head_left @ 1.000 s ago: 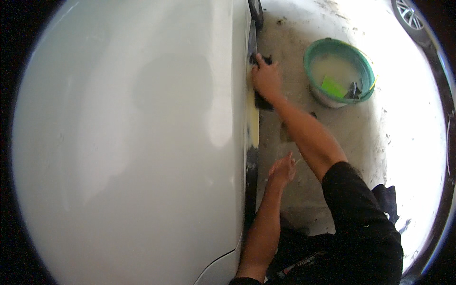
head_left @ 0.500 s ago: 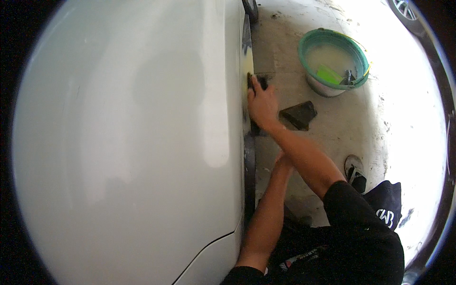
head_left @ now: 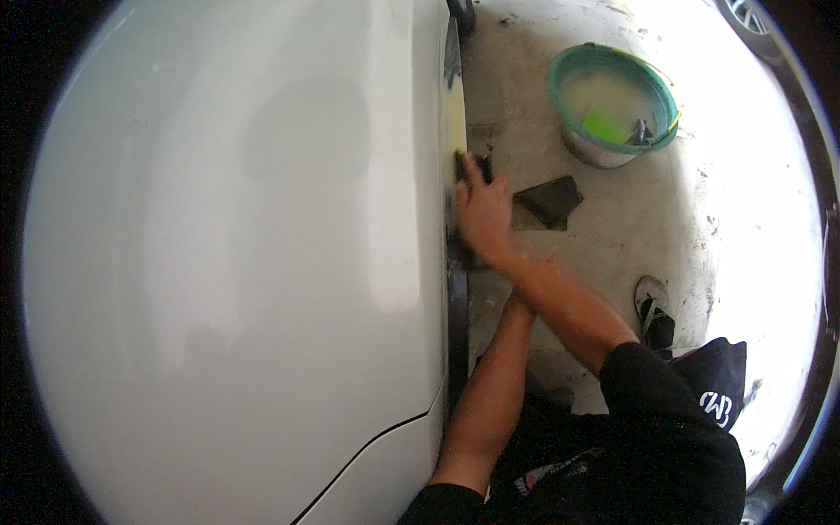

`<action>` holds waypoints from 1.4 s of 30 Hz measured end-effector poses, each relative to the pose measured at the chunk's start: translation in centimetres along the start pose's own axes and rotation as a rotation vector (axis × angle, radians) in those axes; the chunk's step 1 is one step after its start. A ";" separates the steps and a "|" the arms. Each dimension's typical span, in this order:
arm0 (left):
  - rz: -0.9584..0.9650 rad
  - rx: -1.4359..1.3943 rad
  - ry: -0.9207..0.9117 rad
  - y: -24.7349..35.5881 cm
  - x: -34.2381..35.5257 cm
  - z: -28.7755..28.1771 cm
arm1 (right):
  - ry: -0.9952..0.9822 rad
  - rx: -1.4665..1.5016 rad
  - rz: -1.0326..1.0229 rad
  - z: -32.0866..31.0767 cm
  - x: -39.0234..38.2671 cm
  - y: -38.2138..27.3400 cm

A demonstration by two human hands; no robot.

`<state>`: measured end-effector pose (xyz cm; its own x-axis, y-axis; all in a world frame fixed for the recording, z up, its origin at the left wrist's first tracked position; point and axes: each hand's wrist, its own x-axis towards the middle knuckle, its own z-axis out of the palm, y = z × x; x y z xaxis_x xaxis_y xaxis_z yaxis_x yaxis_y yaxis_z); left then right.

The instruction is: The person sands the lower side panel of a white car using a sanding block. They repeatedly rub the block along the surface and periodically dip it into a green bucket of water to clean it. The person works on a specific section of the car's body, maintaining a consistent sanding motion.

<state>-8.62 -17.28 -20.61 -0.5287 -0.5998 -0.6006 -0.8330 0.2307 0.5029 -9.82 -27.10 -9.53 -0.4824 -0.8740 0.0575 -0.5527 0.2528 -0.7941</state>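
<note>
Pad [head_left: 486,166] black under right hand [head_left: 485,212]

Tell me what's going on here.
A person's right hand holds a flat black pad against the yellow-and-dark strip along a glossy white car body. The left hand cannot be made out behind the bare right forearm. On the grey floor, a dark flat sheet lies near a round green-rimmed bucket of cloudy liquid.

Car workshop — patched sill [head_left: 456,114], bucket [head_left: 602,156]
</note>
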 end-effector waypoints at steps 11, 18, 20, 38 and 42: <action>-0.017 0.042 -0.023 0.3 -1.1 -1.5 | -0.097 -0.058 0.128 0.3 -1.8 -0.2; 0.005 0.023 -0.006 -0.4 -0.8 -0.7 | -0.046 -0.013 0.065 -0.8 -0.9 -0.9; 0.013 0.031 -0.009 -0.4 -0.7 -0.7 | 0.081 0.052 0.058 -0.6 0.3 -0.8; -0.172 -0.055 0.159 2.9 -4.7 -6.4 | 0.067 -0.077 -0.046 2.8 19.0 1.0; -0.051 -0.076 0.332 2.8 -4.8 -7.0 | -0.004 -0.085 0.009 2.8 21.1 1.1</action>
<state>-7.29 -19.12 -11.90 -0.3944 -0.8287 -0.3971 -0.8358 0.1438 0.5300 -18.69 -46.39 -10.82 -0.4852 -0.8731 0.0485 -0.6041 0.2946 -0.7404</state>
